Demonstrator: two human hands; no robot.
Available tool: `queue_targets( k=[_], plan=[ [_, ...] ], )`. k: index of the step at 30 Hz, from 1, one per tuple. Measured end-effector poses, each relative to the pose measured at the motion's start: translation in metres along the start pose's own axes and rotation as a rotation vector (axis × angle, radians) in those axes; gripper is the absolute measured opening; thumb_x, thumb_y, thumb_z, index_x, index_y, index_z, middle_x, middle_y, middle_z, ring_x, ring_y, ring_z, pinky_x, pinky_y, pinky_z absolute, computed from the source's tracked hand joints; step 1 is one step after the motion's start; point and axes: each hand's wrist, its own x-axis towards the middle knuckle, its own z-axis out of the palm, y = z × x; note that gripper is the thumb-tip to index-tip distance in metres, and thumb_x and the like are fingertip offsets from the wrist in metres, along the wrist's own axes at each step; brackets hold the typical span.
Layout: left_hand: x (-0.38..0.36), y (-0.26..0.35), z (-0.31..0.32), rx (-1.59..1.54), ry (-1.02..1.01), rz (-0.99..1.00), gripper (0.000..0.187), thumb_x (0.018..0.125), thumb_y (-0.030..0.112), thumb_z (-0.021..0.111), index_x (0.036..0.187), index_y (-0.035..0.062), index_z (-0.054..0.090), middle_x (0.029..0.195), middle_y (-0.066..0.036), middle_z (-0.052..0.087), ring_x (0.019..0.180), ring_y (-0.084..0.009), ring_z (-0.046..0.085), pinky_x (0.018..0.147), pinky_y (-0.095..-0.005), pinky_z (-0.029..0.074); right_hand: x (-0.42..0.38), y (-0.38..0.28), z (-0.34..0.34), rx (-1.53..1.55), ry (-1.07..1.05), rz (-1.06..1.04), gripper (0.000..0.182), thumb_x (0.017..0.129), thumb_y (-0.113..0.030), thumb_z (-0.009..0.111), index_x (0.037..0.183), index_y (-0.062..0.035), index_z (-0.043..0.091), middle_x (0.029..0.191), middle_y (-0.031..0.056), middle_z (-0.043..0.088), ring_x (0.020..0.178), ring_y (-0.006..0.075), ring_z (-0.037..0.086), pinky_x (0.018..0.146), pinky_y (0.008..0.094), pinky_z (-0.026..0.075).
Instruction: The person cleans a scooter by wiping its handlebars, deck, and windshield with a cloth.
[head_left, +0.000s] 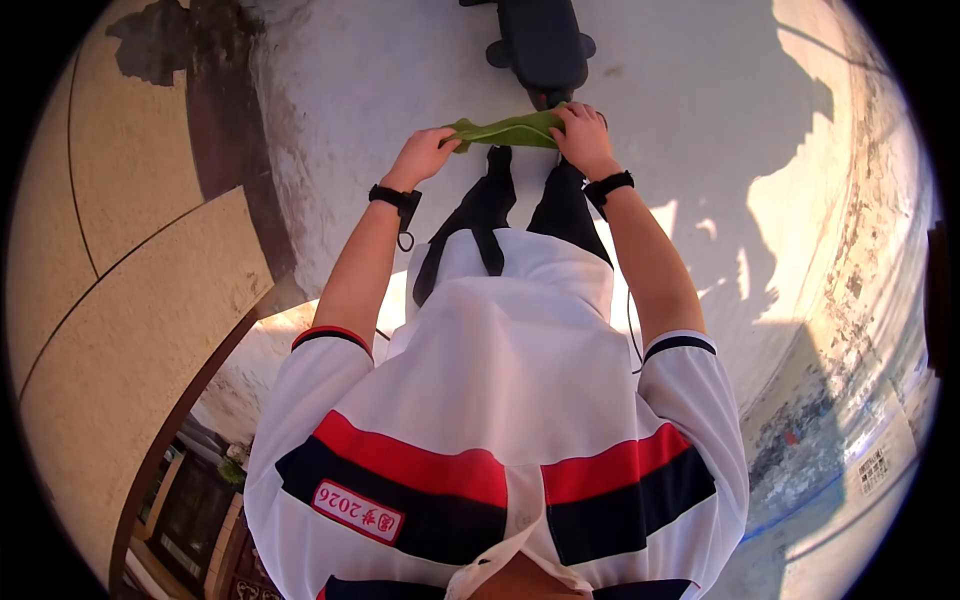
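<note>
Both hands pinch a green leaf: left hand [425, 155] at its 9 o'clock end, right hand [583, 135] at 3 o'clock. Green leaf [505, 131] is stretched between them, above the shoe [543, 45]. Step: folding or flattening, likely. Next needs even tension.

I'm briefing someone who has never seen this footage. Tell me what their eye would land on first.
First, the bright green leaf stretched between the two hands near the top of the picture, the left hand pinching one end and the right hand the other. Next, the white shirt with red and dark stripes that fills the lower middle. Behind the leaf stands a dark object on the pale surface.
</note>
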Motion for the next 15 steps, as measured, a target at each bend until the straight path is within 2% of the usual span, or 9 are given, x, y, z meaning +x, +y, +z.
queue_targets(
  k=[3, 6, 12, 15],
  plan=[
    [-0.004, -0.009, -0.003, -0.008, 0.054, 0.004, 0.023, 0.094, 0.023, 0.06, 0.106, 0.0057, 0.069, 0.097, -0.019, 0.069, 0.091, -0.0403, 0.064, 0.078, -0.0451, 0.051, 0.003, -0.002, 0.011, 0.035, -0.136, -0.111, 0.036, 0.078, -0.028, 0.077, 0.109, -0.012, 0.069, 0.11, 0.0069, 0.068, 0.111, 0.0268, 0.062, 0.1, 0.0417, 0.045],
    [-0.01, -0.015, -0.008, -0.054, 0.015, -0.063, 0.026, 0.095, 0.021, 0.062, 0.113, 0.0024, 0.068, 0.102, -0.02, 0.07, 0.09, -0.0374, 0.066, 0.08, -0.039, 0.051, 0.008, -0.013, 0.018, -0.046, -0.168, -0.097, 0.037, 0.076, -0.029, 0.078, 0.108, -0.0126, 0.069, 0.111, 0.0065, 0.068, 0.113, 0.0261, 0.062, 0.101, 0.0417, 0.045],
    [-0.016, -0.02, -0.003, -0.002, -0.002, -0.054, 0.025, 0.095, 0.019, 0.063, 0.112, 0.003, 0.069, 0.104, -0.019, 0.07, 0.094, -0.0366, 0.066, 0.082, -0.0393, 0.052, 0.019, -0.027, 0.042, -0.164, -0.249, -0.055, 0.034, 0.074, -0.026, 0.078, 0.105, -0.0144, 0.07, 0.105, 0.0057, 0.068, 0.106, 0.0262, 0.065, 0.095, 0.0434, 0.047],
    [-0.017, -0.02, -0.002, -0.021, -0.056, -0.057, 0.024, 0.095, 0.018, 0.062, 0.112, 0.0028, 0.069, 0.105, -0.02, 0.07, 0.095, -0.037, 0.066, 0.082, -0.04, 0.052, 0.021, -0.031, 0.044, -0.205, -0.281, -0.051, 0.027, 0.076, -0.02, 0.072, 0.103, -0.0153, 0.07, 0.1, 0.0057, 0.067, 0.102, 0.0263, 0.065, 0.091, 0.0438, 0.047]
  ],
)
